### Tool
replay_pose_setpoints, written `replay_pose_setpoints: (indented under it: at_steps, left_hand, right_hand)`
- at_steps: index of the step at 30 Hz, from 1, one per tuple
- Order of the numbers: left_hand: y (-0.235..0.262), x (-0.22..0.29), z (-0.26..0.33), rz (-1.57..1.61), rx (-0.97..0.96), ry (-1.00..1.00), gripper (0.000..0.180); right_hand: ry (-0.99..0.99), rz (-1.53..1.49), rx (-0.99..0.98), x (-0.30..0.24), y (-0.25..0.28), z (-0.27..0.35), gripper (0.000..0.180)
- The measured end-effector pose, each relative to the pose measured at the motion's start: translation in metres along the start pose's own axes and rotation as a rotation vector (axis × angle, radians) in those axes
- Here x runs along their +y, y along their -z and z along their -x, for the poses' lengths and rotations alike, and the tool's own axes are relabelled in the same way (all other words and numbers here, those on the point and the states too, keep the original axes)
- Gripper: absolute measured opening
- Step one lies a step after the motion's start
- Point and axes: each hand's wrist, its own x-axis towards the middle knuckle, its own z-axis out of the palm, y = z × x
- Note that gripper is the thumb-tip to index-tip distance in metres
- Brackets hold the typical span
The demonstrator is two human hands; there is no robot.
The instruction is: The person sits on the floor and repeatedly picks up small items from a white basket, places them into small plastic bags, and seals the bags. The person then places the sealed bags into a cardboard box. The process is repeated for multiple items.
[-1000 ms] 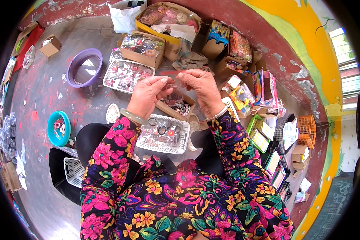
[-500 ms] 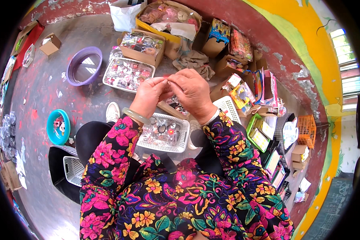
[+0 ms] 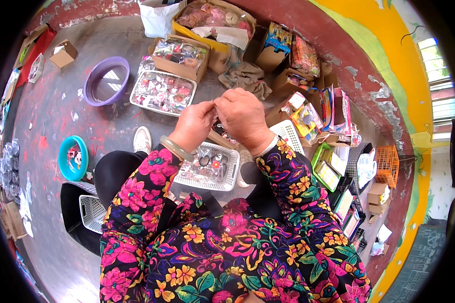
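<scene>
My left hand [image 3: 192,124], with a pale bangle [image 3: 176,148] at its wrist, is raised in front of me with its fingers pinched. Its fingertips meet those of my right hand [image 3: 241,117], which is also closed, fingers curled inward. Whatever they grip is too small or hidden between the fingers. Below them on the floor, between my feet, stands a white perforated basket [image 3: 231,180] of small clear-wrapped items, one with a red flower shape. Just beyond my left hand is another white basket [image 3: 134,99] packed with pink and red wrapped pieces.
A purple basin [image 3: 87,91] and a teal basin [image 3: 61,159] holding small items stand on the left. Cardboard boxes [image 3: 184,72] of wrapped goods line the far wall. To the right are a green tray [image 3: 318,160] and an orange crate [image 3: 388,166]. A black container [image 3: 72,217] is beside my left leg.
My left hand has turned and shifted slightly right, its fingers now more folded against my right hand. A bit of red that showed at the fingertips is no longer visible.
</scene>
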Motion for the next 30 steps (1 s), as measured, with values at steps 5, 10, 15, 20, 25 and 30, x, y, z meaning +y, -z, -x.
replay_pose_setpoints:
  at_steps: [5,10,15,20,25,30]
  left_hand:
    - [0.001,0.003,0.000,-0.276,0.030,-0.176,0.017]
    - [-0.001,0.002,0.001,-0.112,0.078,-0.153,0.017]
    - [-0.002,0.009,-0.001,0.270,0.032,0.060,0.018]
    - [0.004,0.014,-0.001,0.250,-0.030,0.109,0.020]
    - [0.006,0.023,-0.001,0.387,-0.016,0.238,0.021]
    - [0.012,0.033,-0.002,0.581,-0.049,0.340,0.022]
  right_hand:
    - [0.010,-0.011,0.027,-0.003,0.000,-0.001,0.004]
    - [-0.099,-0.167,0.150,0.001,-0.001,-0.002,0.004]
    - [-0.239,-0.376,0.154,0.012,-0.004,0.001,0.003]
    - [-0.446,-0.643,0.109,0.015,-0.004,0.001,0.004]
    - [-0.739,-1.046,0.068,0.027,0.003,0.001,0.007]
    - [-0.858,-1.151,0.091,0.038,0.014,0.003,0.008]
